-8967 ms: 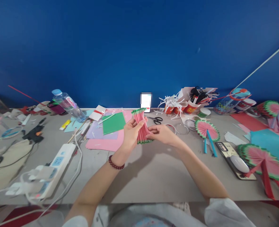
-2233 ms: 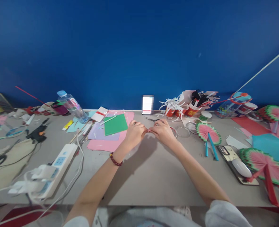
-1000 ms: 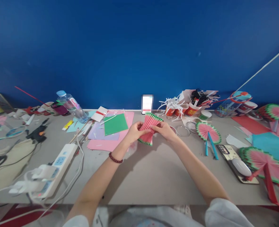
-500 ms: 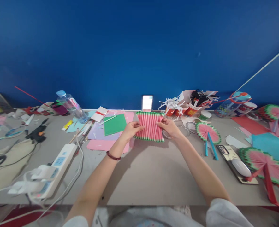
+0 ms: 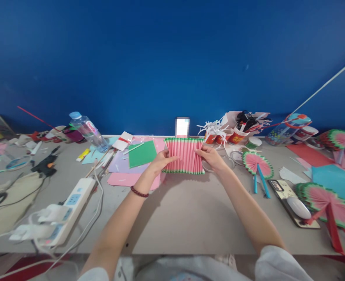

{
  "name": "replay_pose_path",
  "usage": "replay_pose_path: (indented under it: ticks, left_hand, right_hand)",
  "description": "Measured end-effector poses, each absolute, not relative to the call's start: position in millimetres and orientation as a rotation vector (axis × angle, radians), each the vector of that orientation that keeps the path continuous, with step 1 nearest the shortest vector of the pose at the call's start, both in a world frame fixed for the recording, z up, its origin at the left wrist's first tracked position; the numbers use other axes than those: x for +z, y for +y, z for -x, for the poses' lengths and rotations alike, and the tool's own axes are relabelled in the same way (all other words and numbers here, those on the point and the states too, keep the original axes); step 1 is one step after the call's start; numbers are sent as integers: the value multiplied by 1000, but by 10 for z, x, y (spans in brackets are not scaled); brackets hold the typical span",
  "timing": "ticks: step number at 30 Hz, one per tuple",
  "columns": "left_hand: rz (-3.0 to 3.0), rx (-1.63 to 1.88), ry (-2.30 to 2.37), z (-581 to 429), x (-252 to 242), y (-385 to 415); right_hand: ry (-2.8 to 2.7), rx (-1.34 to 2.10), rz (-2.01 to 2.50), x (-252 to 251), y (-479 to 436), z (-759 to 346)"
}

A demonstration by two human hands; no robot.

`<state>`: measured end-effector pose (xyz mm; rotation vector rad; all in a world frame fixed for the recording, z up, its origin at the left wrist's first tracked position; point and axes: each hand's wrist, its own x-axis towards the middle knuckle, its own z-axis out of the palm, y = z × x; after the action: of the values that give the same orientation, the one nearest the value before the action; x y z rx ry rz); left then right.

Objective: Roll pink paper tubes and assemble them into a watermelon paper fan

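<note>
A pleated pink paper sheet (image 5: 185, 156) with green edges along its top and bottom is held up above the desk, its folds running up and down. My left hand (image 5: 161, 160) grips its left side, thumb across the front and the other fingers behind. At the right side, my right hand (image 5: 209, 156) pinches the folds between thumb and fingers. The sheet is partly spread between both hands. To the right lies a finished pink-and-green paper fan (image 5: 258, 164) with blue sticks, and nearer the front another fan (image 5: 330, 207) with red sticks.
Left of the hands lie a green sheet (image 5: 143, 154), a plastic bottle (image 5: 89, 130), a glue gun (image 5: 46, 163) and a power strip (image 5: 73, 207) with cables. A phone with a mouse (image 5: 298, 207) on it sits right. Cups (image 5: 238, 136) with paper strips stand against the blue wall.
The pleated sheet is spread slightly wider. My left hand has shifted a little left, and the right hand has moved only slightly.
</note>
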<state>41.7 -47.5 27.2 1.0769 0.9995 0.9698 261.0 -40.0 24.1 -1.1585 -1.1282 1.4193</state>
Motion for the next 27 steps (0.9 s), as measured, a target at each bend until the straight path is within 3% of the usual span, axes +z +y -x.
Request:
replay_pose_path:
  ticks: [8,27]
  left_hand:
    - [-1203,992,961,-554,300,-614]
    - [-1091,1014,1072,-644,324,-694]
  right_hand:
    - [-1079,1601,987,148,-489,-2406]
    - [-1134,1605,1034,237,-609,-2321]
